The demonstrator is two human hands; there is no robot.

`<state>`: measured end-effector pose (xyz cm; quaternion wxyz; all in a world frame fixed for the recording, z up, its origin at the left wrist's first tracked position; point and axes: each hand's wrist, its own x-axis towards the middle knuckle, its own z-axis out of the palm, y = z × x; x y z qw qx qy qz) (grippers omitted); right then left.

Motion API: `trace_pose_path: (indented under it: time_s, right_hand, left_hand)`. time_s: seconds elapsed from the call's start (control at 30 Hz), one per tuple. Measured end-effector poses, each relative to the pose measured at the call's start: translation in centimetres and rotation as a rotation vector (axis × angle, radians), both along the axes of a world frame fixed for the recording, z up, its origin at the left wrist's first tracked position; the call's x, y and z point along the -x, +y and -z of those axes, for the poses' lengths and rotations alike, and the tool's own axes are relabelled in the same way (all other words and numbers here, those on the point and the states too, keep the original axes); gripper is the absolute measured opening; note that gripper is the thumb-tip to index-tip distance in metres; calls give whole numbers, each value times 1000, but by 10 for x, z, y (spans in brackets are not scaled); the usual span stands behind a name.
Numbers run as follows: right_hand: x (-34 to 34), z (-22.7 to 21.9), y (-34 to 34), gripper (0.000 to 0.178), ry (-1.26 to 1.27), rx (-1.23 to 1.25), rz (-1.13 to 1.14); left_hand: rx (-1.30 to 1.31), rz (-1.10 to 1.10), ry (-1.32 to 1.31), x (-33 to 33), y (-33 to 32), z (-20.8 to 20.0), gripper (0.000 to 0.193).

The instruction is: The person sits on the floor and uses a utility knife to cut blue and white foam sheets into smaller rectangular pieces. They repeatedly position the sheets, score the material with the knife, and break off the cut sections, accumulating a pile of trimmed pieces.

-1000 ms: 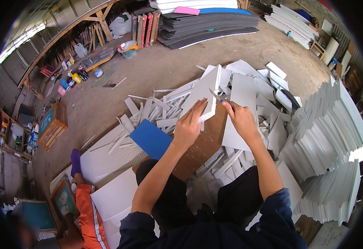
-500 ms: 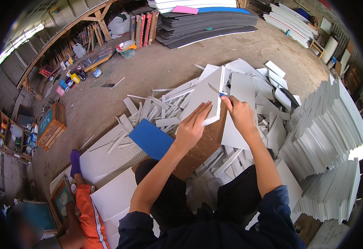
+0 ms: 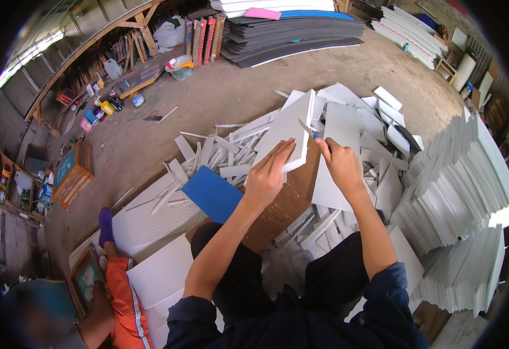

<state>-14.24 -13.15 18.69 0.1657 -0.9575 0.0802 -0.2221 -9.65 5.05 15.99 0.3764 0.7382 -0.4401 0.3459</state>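
Observation:
My right hand is closed around the blue handle of a knife. Its thin blade points up and away to the left, lying over the right edge of a white foam board. Fingers outstretched, my left hand lies flat on the near part of this board. Whether its thumb goes under the board I cannot see. The board, perhaps several sheets thick, rests on a brown wooden surface in front of my knees. A blue foam sheet lies left of my left forearm.
White foam offcuts are heaped around the wooden surface. Tall stacks of white sheets stand at the right. Dark foam sheets are piled at the back. Another person in orange trousers sits at the lower left.
The knife has shifted a little to the right along the board's edge, and my right hand has moved slightly with it. My left hand stays on the board. The other person's head has moved slightly.

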Motion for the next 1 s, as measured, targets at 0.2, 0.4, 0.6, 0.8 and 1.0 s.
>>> trace_pose_path:
  time_s: [0.2, 0.4, 0.6, 0.8, 1.0]
  right_hand:
    - [-12, 6, -9, 47, 36, 97, 119]
    - [-14, 11, -30, 59, -15, -347, 112]
    - [-13, 21, -25, 55, 153, -1278, -135]
    - [-13, 11, -7, 38, 109, -1396, -169]
    - [-16, 39, -36, 31, 22, -1189, -148]
  left_hand:
    - [-72, 65, -37, 10, -4, 4, 43]
    - [-52, 62, -13, 7, -9, 5, 36]
    - [-112, -3, -109, 4, -13, 9, 31]
    - [-154, -7, -149, 1, -12, 15, 30]
    - [-475, 167, 79, 4, -9, 12, 53]
